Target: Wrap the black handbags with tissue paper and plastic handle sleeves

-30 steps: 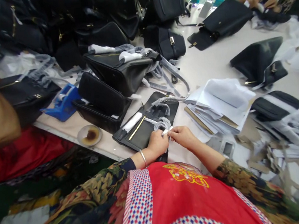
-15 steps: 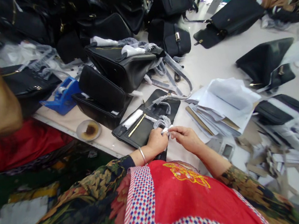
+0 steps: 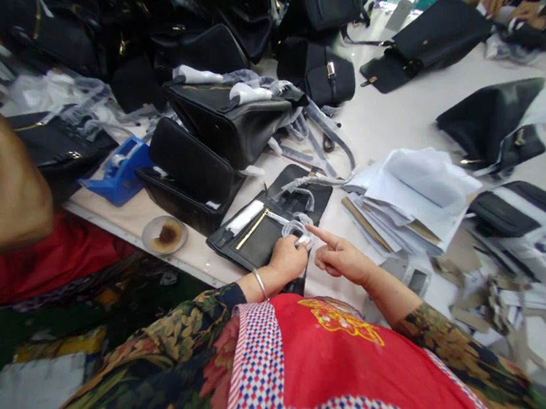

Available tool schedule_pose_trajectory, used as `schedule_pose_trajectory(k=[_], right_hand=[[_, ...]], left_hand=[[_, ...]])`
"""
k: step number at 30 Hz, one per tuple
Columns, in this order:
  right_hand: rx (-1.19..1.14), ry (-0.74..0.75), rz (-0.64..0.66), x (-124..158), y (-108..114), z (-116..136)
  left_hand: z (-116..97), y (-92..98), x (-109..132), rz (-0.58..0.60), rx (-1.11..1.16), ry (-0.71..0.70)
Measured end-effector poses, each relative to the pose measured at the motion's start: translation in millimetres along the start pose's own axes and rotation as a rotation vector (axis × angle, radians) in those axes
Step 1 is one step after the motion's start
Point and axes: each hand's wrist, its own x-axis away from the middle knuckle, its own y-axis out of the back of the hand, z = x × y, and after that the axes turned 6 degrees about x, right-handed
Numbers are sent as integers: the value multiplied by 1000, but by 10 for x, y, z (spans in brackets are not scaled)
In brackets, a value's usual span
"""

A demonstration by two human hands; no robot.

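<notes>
My left hand (image 3: 289,257), a metal bangle at its wrist, is closed on a coiled strap (image 3: 292,227) wrapped in clear plastic, gripping its whitish wrapped part. Under the coil lies a flat black bag (image 3: 254,243) with a gold zipper and a white-wrapped strip along its edge; its flap stretches away behind it. Just right of the coil, my right hand (image 3: 343,261) has its index finger stretched out towards the wrapping, with the other fingers curled in. I see nothing in the right hand. Whether its fingertip touches the plastic I cannot tell.
Beyond the flat bag stand an open black bag (image 3: 190,181) and a larger one (image 3: 237,119). A blue tape dispenser (image 3: 120,173) and a small dish (image 3: 163,235) sit left. White papers (image 3: 416,193) are stacked right. Another person's arm (image 3: 15,176) is at left; a co-worker's hands (image 3: 523,11) are far right.
My right hand has drawn back slightly from the wrapped strap, its index finger now extended instead of pinching. My left hand stays on the strap. The other person's arm at left has shifted.
</notes>
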Motion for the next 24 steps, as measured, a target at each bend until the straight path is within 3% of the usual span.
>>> schedule_pose_trajectory(k=[9,13,18,24], right_hand=[[651,157,-148,-102,-70,-161],[691,163,-168,-80,-71,-182],[638,154,-145,103,6,-23],[931,150,-157,99,118,56]], left_hand=[[-24,14,-8,17,30,45],[-26,16,-16,29,37,61],[-49,25,-20,37,67,78],[-45,9,-19,50,202,144]])
